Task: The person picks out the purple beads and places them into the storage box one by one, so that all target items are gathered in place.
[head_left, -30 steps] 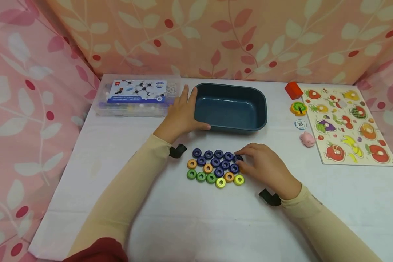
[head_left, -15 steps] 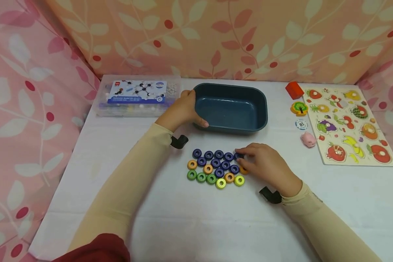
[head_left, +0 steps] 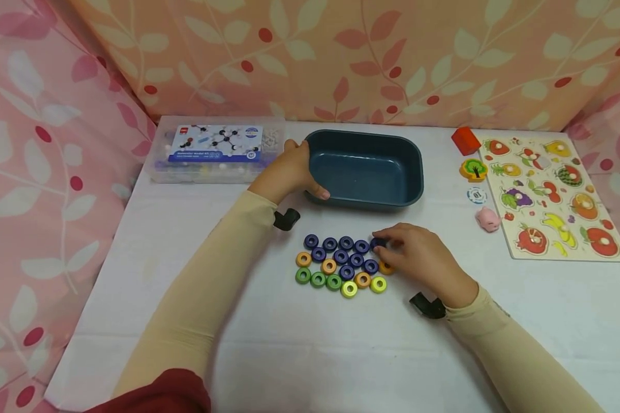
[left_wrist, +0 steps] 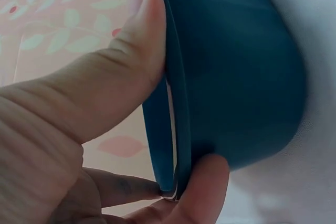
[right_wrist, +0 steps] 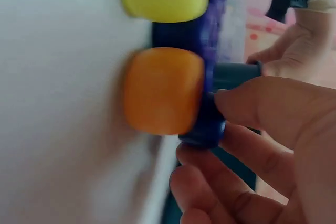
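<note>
My left hand (head_left: 286,173) grips the left end of a dark teal plastic basin (head_left: 364,202). In the left wrist view its thumb (left_wrist: 142,40) lies on the rim, and the fingers bend round the edge to the outer wall. My right hand (head_left: 421,258) pinches a dark blue ring (head_left: 378,243) between thumb and fingers, at the right end of the back row. Beside it is an orange ring (right_wrist: 164,92), close up in the right wrist view. More rings in blue, orange, green (head_left: 317,280) and yellow (head_left: 349,288) lie flat in rough rows before the basin.
A clear molecular model kit box (head_left: 217,149) stands left of the basin. On the right are a fruit puzzle board (head_left: 553,201), a red block (head_left: 466,141), a tree piece (head_left: 473,170), a round chip (head_left: 477,195) and a pink pig figure (head_left: 488,219). A patterned curtain hangs behind.
My left hand's raised, spread fingers have come down and curled over the basin's left rim. The right hand has stayed at the blue ring, shifting slightly, so more of the orange ring shows.
</note>
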### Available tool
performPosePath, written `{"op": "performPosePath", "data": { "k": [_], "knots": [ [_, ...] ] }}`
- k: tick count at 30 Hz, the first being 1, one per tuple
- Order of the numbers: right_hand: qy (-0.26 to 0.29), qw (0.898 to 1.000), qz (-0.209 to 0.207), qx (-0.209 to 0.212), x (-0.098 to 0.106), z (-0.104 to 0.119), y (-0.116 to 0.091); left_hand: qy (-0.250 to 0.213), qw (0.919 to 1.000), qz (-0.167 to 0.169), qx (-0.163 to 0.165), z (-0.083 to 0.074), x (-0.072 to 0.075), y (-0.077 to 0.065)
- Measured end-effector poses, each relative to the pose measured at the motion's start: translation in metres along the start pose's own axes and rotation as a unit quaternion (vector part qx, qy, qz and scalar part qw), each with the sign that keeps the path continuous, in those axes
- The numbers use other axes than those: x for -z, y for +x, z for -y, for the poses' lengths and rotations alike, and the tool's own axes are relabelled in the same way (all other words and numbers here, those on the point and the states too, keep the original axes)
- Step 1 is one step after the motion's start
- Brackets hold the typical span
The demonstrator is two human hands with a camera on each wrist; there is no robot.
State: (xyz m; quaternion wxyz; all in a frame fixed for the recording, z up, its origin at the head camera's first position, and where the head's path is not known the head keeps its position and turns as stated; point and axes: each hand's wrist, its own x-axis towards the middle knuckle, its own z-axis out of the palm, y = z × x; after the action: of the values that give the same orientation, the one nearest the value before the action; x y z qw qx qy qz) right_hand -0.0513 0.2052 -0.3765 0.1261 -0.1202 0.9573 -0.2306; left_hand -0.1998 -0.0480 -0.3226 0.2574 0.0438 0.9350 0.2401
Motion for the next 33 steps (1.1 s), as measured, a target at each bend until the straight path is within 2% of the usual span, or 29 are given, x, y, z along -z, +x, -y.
{"op": "performPosePath", "data": {
  "k": [4, 7, 11, 13, 18, 23, 28, 33],
  "knots": [
    [0.04, 0.999, -0.02, -0.009, 0.015, 0.008, -0.001, 0.007, 1.0, 0.002, 0.005, 0.0, 0.001, -0.001],
    [0.056, 0.997, -0.059, 0.006, 0.031, 0.014, 0.007, 0.009, 0.9999, -0.002, 0.007, 0.0, 0.001, 0.0],
    [0.054, 0.992, -0.108, 0.033, 0.053, 0.023, 0.034, 0.012, 0.9999, -0.004, 0.007, 0.002, 0.002, 0.001],
    [0.053, 0.991, -0.115, 0.036, 0.062, 0.027, 0.052, 0.014, 0.9999, -0.003, 0.007, 0.003, 0.001, 0.002],
    [0.067, 0.993, -0.097, 0.032, 0.079, 0.035, 0.103, 0.021, 0.9998, -0.007, 0.002, 0.003, 0.0, 0.003],
    [0.097, 0.993, -0.061, 0.038, 0.08, 0.039, 0.147, 0.022, 0.9997, -0.007, -0.006, 0.003, -0.001, 0.004],
    [0.115, 0.992, -0.028, 0.041, 0.07, 0.039, 0.174, 0.021, 0.9998, -0.002, -0.002, 0.003, -0.001, 0.003],
    [0.122, 0.992, 0.004, 0.029, 0.061, 0.042, 0.187, 0.026, 0.9996, -0.003, -0.002, 0.001, 0.0, 0.001]
  ]
}}
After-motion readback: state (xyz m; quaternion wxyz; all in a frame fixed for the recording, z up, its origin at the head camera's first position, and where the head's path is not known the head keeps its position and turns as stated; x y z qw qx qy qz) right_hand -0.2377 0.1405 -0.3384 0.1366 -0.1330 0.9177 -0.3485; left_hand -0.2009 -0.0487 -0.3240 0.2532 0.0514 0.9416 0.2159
